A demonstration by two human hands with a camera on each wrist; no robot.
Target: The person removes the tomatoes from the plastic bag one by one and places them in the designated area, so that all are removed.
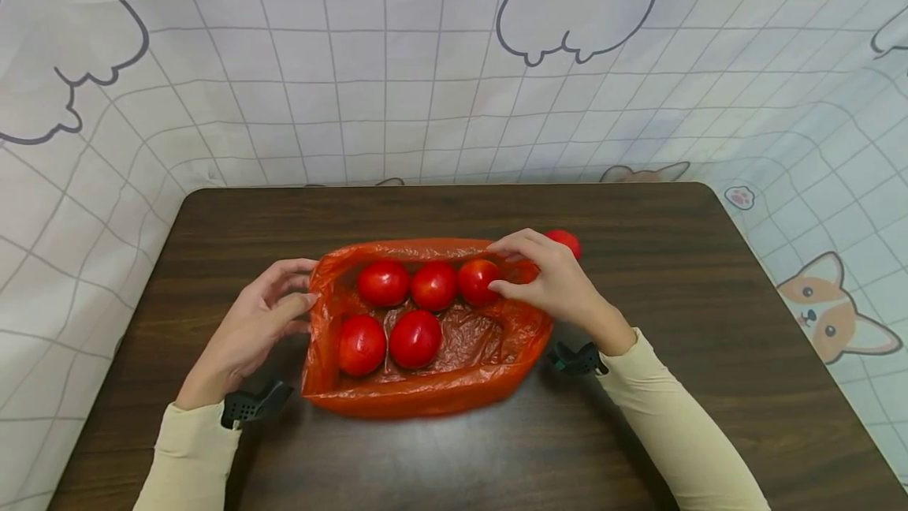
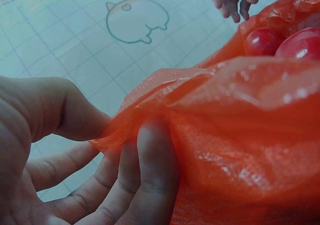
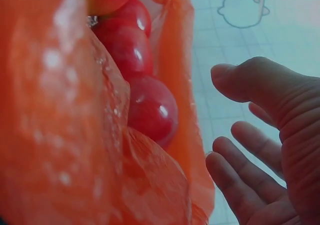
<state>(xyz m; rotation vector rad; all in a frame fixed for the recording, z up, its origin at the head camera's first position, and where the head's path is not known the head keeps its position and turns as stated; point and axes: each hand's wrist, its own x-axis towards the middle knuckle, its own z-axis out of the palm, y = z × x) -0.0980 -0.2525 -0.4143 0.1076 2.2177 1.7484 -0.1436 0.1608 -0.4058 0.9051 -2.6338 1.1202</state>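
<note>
An orange-red plastic bag (image 1: 426, 397) lies wide open on the table, its mouth facing up. Inside it are several glossy, round red fruits (image 1: 415, 339) that look like tomatoes, three along the far side and two along the near side. At the bag's left end, my left hand (image 1: 262, 322) pinches the rim between thumb and fingers; the left wrist view shows the film (image 2: 115, 130) caught there. My right hand (image 1: 549, 278) hovers over the right end, thumb and fingers spread apart with nothing between them. Behind that hand, another red fruit (image 1: 565, 241) sits outside the bag, partly hidden.
The dark wood-grain table (image 1: 674, 298) extends on every side of the bag. A white gridded cloth (image 1: 411, 61) with cartoon corgi drawings hangs behind and beside it. Dark wrist devices (image 1: 255, 403) sit at both of my cuffs.
</note>
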